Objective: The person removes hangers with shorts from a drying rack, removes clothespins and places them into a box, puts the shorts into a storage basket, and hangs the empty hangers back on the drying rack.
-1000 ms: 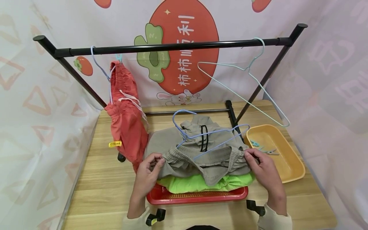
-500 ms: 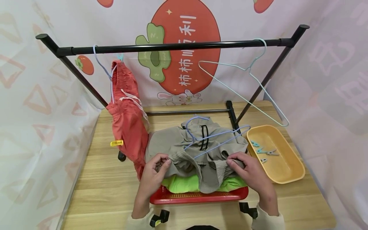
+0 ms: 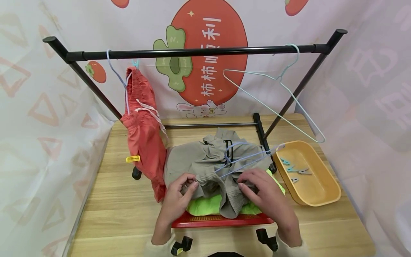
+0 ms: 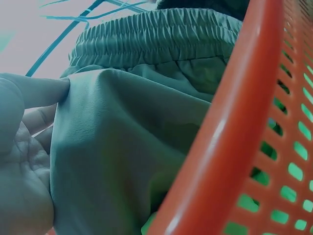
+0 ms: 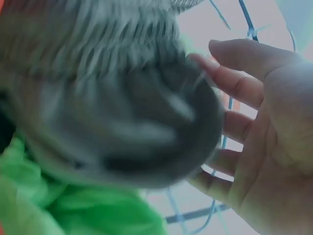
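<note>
Grey pants [image 3: 189, 157] with a gathered elastic waistband lie over the red basket [image 3: 221, 222], on top of bright green cloth [image 3: 205, 206]. My left hand [image 3: 178, 196] pinches the pants at the left of the waistband between thumb and fingers. At the waistband's right side is my right hand [image 3: 264, 192]; in the right wrist view its thumb stands apart from the fingers, which reach behind the cloth without pinching it. A blue hanger [image 3: 247, 157] lies across the pants, its lower left end inside the waist opening. Part of the waistband is folded down at the front.
A black rack [image 3: 192, 53] spans the back. Red pants [image 3: 144, 142] hang from its left, a pale green hanger [image 3: 257, 101] from its right. An orange tray [image 3: 321, 182] at right holds several clothespins [image 3: 290, 168].
My right hand has moved left with the waistband's right side and loosened its pinch. The waist opening has narrowed. The blue hanger has shifted right, its hook dropping flatter onto the pants.
</note>
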Motion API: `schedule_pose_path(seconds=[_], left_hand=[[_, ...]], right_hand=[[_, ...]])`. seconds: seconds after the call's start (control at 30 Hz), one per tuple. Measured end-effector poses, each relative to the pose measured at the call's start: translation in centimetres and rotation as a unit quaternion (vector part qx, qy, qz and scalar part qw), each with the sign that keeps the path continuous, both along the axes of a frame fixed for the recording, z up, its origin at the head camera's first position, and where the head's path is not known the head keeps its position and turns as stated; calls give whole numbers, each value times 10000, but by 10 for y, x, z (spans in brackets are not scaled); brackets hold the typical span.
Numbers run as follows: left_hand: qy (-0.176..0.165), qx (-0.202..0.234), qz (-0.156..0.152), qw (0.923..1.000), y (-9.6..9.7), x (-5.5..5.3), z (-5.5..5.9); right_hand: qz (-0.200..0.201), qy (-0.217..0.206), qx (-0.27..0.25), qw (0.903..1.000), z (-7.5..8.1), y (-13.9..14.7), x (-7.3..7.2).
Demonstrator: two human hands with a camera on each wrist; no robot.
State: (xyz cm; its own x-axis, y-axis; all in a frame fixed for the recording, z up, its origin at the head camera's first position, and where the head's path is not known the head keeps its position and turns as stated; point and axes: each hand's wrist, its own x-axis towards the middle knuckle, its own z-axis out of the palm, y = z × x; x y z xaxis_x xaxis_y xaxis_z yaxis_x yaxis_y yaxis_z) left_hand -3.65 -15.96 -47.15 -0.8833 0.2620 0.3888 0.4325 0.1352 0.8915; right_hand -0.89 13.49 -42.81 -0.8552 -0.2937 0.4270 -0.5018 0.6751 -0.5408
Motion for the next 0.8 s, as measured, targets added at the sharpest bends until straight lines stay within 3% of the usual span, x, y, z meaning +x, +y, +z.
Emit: schedule_pose_path(seconds=[0.2,0.4,0.5,0.63,0.8], left_hand=[[146,-215,-100,9996,2,2,0],[186,-450,-194,9986,1,4,4],[129,-446,-258,9986,-1,4,5],[66,-429,-339,9985,-4,4,5],[117,-461,-311,9984,-7,3,3]], right_hand=[[-215,-75,100,9997,11,-18,2],[-128,-654,-562,9962,13,-36,0],[-62,-1135,-1223,9860,12,-42,-3],[72,-1605,-2232,9615,10,-46,-8],[51,-1839,-2835,9411,6,-49,-13]])
